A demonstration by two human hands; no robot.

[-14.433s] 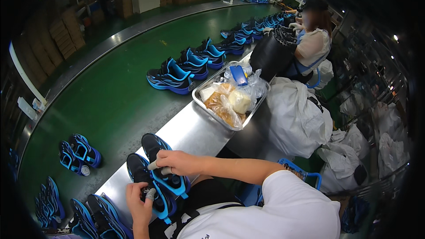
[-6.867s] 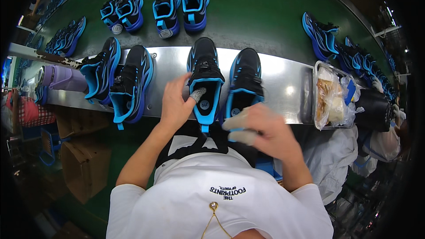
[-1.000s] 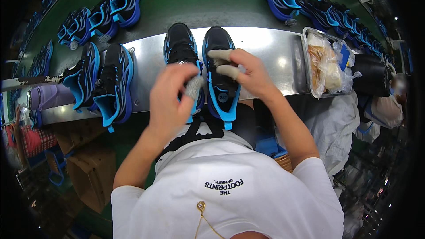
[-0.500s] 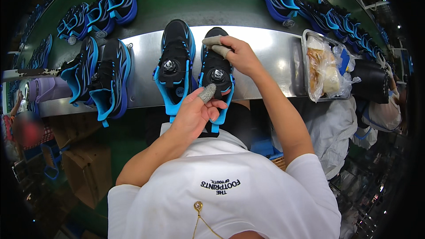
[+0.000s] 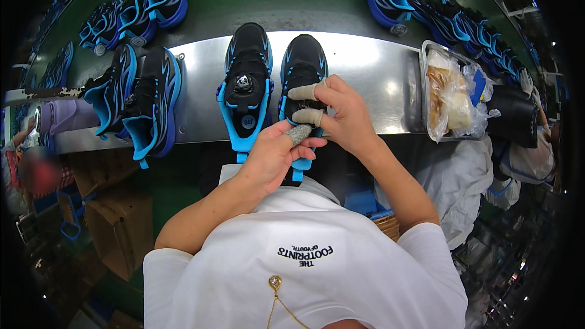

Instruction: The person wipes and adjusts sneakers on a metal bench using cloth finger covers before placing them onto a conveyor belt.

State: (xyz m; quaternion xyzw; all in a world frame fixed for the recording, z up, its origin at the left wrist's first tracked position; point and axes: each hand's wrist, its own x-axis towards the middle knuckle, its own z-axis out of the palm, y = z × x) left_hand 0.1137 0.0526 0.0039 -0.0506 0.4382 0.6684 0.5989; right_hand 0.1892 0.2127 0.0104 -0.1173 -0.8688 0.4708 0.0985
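Note:
Two black sneakers with bright blue collars stand side by side before me, toes pointing away. The left sneaker (image 5: pixel 248 55) shows a round lacing dial (image 5: pixel 244 83) on its tongue. At the collar of the right sneaker (image 5: pixel 304 58), my left hand (image 5: pixel 274 153) is closed, its thumb in a grey finger sleeve against the tongue area. My right hand (image 5: pixel 342 113), with pale sleeves on two fingers, grips the right sneaker's upper around where its dial sits. Those fingers hide that dial.
The sneakers rest on a metal ledge (image 5: pixel 365 79) along a green conveyor belt (image 5: pixel 274 0). Another pair of sneakers (image 5: pixel 155 94) stands to the left, and more line the belt at both sides. A tray (image 5: pixel 425 94) holding plastic-wrapped items is at the right, near a black bag (image 5: pixel 512 116).
My right hand has come back from the right sneaker's toe area to its dial, covering it. Both sneakers have shifted slightly to the right, and my left hand went with them.

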